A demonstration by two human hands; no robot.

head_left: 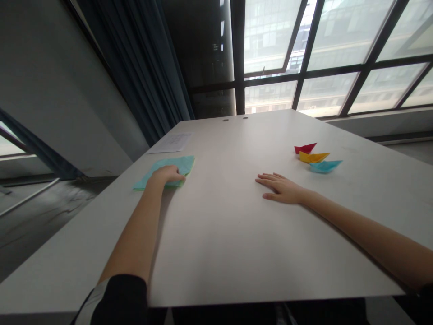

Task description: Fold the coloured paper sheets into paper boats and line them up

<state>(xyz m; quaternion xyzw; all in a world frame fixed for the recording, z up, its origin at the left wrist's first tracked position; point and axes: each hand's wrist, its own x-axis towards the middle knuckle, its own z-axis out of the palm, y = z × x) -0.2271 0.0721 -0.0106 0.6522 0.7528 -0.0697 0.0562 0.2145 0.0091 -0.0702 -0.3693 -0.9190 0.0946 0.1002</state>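
Note:
My left hand (pixel 165 175) is on a small stack of square coloured paper (pixel 183 163), light blue on top with a yellow-green edge showing beneath. Its fingers are curled, with the thumb at the near right edge of the paper; the fingertips are partly hidden. My right hand (pixel 282 188) lies flat on the white table, palm down, fingers stretched out, holding nothing. Beyond it, to the right, three folded paper boats stand close together: a red boat (pixel 305 148), a yellow boat (pixel 313 157) and a light blue boat (pixel 325 166).
A printed white sheet (pixel 171 142) lies at the left edge of the white table (pixel 223 243), behind the coloured paper. Two dark round spots (pixel 225 120) mark the far end of the tabletop. Past the table are a dark blue curtain (pixel 142 63) and framed windows (pixel 270 40).

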